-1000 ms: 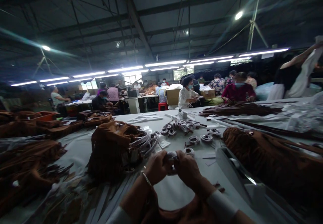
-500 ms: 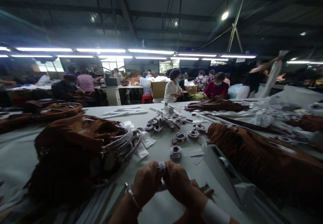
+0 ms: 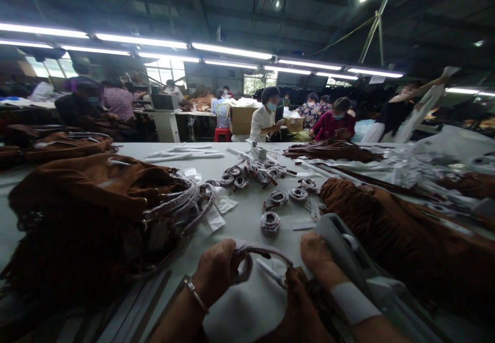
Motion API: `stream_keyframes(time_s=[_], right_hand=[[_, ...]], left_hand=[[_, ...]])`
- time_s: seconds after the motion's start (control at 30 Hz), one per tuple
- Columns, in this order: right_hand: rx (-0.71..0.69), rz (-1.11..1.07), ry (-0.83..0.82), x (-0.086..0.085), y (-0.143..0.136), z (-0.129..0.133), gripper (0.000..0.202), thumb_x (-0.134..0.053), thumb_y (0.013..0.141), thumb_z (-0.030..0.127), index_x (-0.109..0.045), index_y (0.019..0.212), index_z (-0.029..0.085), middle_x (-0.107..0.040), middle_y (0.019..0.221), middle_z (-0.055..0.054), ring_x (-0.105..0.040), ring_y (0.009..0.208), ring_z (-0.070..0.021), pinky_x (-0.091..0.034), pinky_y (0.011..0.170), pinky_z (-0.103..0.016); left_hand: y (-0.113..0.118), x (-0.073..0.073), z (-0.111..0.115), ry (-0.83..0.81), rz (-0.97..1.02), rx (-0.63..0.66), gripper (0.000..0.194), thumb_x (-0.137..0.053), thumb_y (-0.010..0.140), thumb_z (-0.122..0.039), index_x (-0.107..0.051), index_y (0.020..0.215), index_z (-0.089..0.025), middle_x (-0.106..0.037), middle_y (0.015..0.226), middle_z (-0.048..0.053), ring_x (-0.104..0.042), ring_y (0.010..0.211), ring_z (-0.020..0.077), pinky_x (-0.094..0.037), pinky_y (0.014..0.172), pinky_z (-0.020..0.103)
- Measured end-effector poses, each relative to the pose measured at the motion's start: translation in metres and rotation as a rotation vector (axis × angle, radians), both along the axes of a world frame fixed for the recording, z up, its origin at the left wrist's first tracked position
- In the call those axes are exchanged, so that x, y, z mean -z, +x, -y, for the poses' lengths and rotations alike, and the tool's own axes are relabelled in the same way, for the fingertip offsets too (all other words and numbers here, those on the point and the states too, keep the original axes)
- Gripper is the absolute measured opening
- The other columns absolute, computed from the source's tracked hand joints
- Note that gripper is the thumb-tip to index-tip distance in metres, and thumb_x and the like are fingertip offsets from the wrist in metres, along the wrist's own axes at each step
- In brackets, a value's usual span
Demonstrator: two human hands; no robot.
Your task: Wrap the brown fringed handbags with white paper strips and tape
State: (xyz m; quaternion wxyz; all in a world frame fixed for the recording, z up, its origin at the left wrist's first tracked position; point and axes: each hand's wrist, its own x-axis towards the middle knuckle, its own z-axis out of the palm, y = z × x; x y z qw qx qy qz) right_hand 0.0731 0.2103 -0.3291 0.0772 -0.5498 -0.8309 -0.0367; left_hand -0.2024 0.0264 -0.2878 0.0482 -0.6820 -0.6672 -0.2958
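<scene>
My left hand [image 3: 218,271] is closed round one end of a brown strap [image 3: 266,250] wrapped in thin white material. The held part is curled into a loop, and the rest arches right to brown material [image 3: 297,301] close to my body. My right hand [image 3: 319,252] is at the near-left end of a grey tape dispenser [image 3: 340,250], fingers curled; what they grip, if anything, is hidden. Past my hands a wrapped strap coil [image 3: 269,223] lies on the white table [image 3: 247,219], and several similar coils [image 3: 278,197] lie farther back.
At the left is a brown bag [image 3: 104,183] with wrapped handles; at the right, a brown fringed bag [image 3: 371,214]. A bundle of brown strips [image 3: 332,151] and white wrapping [image 3: 421,167] lie at the far right. Several co-workers, including a person in white [image 3: 263,124], are beyond the table.
My hands have come apart. The right hand has moved right to the tape dispenser, while the left keeps hold of the strap, which now stretches out in an arch. The view has tilted slightly.
</scene>
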Motion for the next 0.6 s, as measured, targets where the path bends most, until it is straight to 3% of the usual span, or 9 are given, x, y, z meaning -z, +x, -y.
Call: stream_keyframes(time_s=[0.17, 0.33, 0.43, 0.5, 0.6], right_hand=[[-0.020, 0.021, -0.007, -0.005, 0.000, -0.012, 0.034, -0.042, 0.082, -0.005, -0.074, 0.078, 0.007, -0.074, 0.090, -0.024, -0.071, 0.086, -0.0313, -0.053, 0.073, -0.039], [-0.118, -0.121, 0.020, -0.020, 0.014, 0.001, 0.029, -0.044, 0.094, 0.011, -0.073, 0.092, 0.013, -0.075, 0.097, -0.017, -0.072, 0.092, -0.0269, -0.054, 0.083, -0.037], [-0.158, -0.621, -0.011, -0.043, 0.006, 0.024, 0.030, -0.047, 0.099, 0.033, -0.070, 0.101, 0.015, -0.076, 0.091, -0.013, -0.072, 0.082, -0.0244, -0.057, 0.077, -0.035], [-0.147, -1.026, -0.127, -0.062, -0.010, 0.038, 0.036, -0.052, 0.096, 0.047, -0.069, 0.104, 0.016, -0.076, 0.083, -0.010, -0.072, 0.072, -0.0232, -0.058, 0.070, -0.035], [-0.127, -1.365, -0.318, -0.076, -0.039, 0.046, 0.042, -0.060, 0.089, 0.055, -0.068, 0.105, 0.016, -0.076, 0.081, -0.009, -0.072, 0.069, -0.0227, -0.060, 0.068, -0.036]], left_hand=[[-0.001, -0.001, 0.002, 0.016, 0.056, 0.026, 0.018, -0.050, 0.095, -0.030, -0.052, 0.079, -0.022, -0.065, 0.071, 0.004, -0.060, 0.061, 0.0183, -0.038, 0.057, 0.028], [-0.001, 0.004, 0.001, 0.007, 0.091, 0.047, 0.019, -0.052, 0.095, -0.032, -0.052, 0.079, -0.021, -0.064, 0.071, 0.004, -0.058, 0.059, 0.0184, -0.036, 0.055, 0.029], [0.000, 0.008, 0.000, -0.003, 0.107, 0.063, 0.021, -0.053, 0.095, -0.033, -0.052, 0.078, -0.021, -0.064, 0.070, 0.004, -0.058, 0.059, 0.0183, -0.036, 0.055, 0.029], [0.001, 0.010, -0.001, -0.013, 0.106, 0.074, 0.020, -0.053, 0.095, -0.031, -0.052, 0.078, -0.021, -0.064, 0.071, 0.004, -0.059, 0.060, 0.0187, -0.036, 0.056, 0.029], [0.001, 0.010, 0.000, -0.036, 0.093, 0.066, 0.016, -0.056, 0.092, -0.029, -0.052, 0.079, -0.021, -0.064, 0.072, 0.005, -0.060, 0.063, 0.0196, -0.037, 0.056, 0.030]])
